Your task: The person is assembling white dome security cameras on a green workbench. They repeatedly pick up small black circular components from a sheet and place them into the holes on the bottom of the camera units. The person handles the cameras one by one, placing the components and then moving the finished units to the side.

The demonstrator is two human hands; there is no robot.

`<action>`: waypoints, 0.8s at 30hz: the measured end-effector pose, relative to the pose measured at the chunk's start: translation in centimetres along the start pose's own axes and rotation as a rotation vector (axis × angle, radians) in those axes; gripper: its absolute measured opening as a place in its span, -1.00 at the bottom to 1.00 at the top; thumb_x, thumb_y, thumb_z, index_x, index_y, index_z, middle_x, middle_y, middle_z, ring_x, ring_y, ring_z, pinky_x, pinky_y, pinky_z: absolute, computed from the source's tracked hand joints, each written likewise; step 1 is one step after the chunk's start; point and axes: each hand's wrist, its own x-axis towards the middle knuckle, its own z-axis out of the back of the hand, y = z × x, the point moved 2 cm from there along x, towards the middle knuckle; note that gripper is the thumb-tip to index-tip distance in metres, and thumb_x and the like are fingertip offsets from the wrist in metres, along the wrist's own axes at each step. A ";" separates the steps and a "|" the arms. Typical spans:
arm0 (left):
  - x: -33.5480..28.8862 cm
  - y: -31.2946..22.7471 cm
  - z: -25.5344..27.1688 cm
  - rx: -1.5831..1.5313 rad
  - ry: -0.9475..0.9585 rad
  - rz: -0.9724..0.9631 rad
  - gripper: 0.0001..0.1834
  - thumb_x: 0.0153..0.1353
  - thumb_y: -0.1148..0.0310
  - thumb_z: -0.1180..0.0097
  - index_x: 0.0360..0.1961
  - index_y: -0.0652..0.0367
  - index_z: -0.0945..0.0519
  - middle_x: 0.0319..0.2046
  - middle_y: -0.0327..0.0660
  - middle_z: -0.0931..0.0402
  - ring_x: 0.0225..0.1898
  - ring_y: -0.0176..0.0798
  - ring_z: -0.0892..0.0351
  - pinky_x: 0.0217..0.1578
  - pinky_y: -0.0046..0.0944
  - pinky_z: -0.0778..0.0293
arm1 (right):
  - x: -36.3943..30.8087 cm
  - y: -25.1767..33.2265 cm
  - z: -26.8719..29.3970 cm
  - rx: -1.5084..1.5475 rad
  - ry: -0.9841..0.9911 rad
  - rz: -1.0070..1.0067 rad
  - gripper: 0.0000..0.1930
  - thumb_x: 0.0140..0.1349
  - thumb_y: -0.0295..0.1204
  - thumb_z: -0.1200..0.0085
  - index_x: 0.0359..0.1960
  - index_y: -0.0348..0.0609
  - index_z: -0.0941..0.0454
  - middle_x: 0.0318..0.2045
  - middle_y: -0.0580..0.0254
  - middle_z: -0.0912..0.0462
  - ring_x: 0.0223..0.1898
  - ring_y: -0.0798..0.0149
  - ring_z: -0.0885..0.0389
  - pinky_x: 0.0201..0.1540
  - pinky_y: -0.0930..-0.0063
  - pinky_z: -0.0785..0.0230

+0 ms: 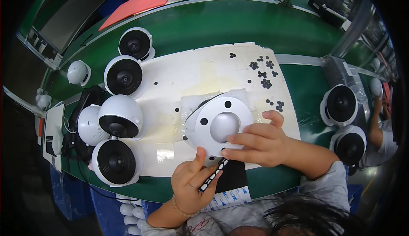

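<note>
Two dots (228,104): already on white base (246,111).
Right hand (267,144): fingertips at near dot (223,150), seating unclear.
Left hand (191,182): holding spotted strip (213,176).

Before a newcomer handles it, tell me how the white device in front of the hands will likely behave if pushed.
The white device is probably stiff: its shell looks smooth and hard. That glossy-looking surface may feel slightly slippery. With its ring-shaped base facing up, it could rock, though the foam sheet beneath might limit sliding.
</note>
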 end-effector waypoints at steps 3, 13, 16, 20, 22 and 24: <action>0.1 0.3 0.2 -0.012 0.001 0.022 -0.79 -0.31 0.56 -0.24 -0.50 0.26 -0.60 0.03 0.02 -0.36 -0.56 -0.21 -0.46 -0.50 -0.36 -0.38 | 0.8 -0.6 0.7 0.185 0.006 -0.124 -0.70 -0.01 -0.29 -0.09 -0.17 0.11 -0.51 -0.30 0.50 -0.47 -0.24 0.42 -0.39 0.04 0.23 0.03; 0.1 0.5 0.3 -0.082 -0.019 0.039 -0.79 -0.29 0.55 -0.23 -0.49 0.24 -0.61 0.00 -0.04 -0.40 -0.55 -0.19 -0.46 -0.49 -0.34 -0.39 | -0.1 -1.7 -0.3 1.387 0.104 -1.126 -0.61 0.11 -0.43 -0.09 -0.04 -0.27 -0.29 -0.33 0.32 -0.49 -0.33 0.54 -0.40 -0.23 0.64 -0.24; -0.1 0.6 0.4 -0.083 -0.008 0.043 -0.80 -0.28 0.54 -0.24 -0.50 0.23 -0.61 0.00 -0.04 -0.40 -0.56 -0.20 -0.46 -0.50 -0.34 -0.39 | 0.0 -1.5 -0.5 1.476 0.106 -1.156 -0.66 0.14 -0.48 -0.03 -0.06 -0.29 -0.30 -0.33 0.32 -0.50 -0.33 0.55 -0.42 -0.27 0.67 -0.26; 0.1 0.4 0.6 -0.134 0.014 0.012 -0.80 -0.27 0.53 -0.25 -0.49 0.23 -0.60 -0.01 -0.03 -0.40 -0.57 -0.22 -0.46 -0.51 -0.35 -0.38 | -0.2 -1.5 -0.7 1.447 0.070 -1.092 -0.67 0.13 -0.49 -0.04 -0.07 -0.28 -0.32 -0.35 0.32 -0.50 -0.33 0.54 -0.44 -0.26 0.67 -0.28; 0.3 0.5 0.7 -0.159 0.035 0.005 -0.80 -0.26 0.53 -0.25 -0.49 0.23 -0.60 -0.01 -0.04 -0.41 -0.57 -0.23 -0.46 -0.51 -0.35 -0.37 | -0.6 -3.8 -0.7 1.371 -0.024 -1.153 -0.67 0.12 -0.46 -0.04 -0.07 -0.26 -0.34 -0.35 0.32 -0.51 -0.33 0.53 -0.46 -0.26 0.66 -0.31; 0.1 0.6 1.0 -0.176 0.066 0.035 -0.80 -0.25 0.53 -0.25 -0.48 0.23 -0.60 -0.03 -0.04 -0.42 -0.56 -0.24 -0.47 -0.52 -0.35 -0.37 | 1.2 -6.9 -0.5 1.500 -0.171 -1.158 -0.68 0.12 -0.40 -0.01 -0.09 -0.23 -0.37 -0.35 0.31 -0.52 -0.33 0.49 -0.50 -0.26 0.63 -0.35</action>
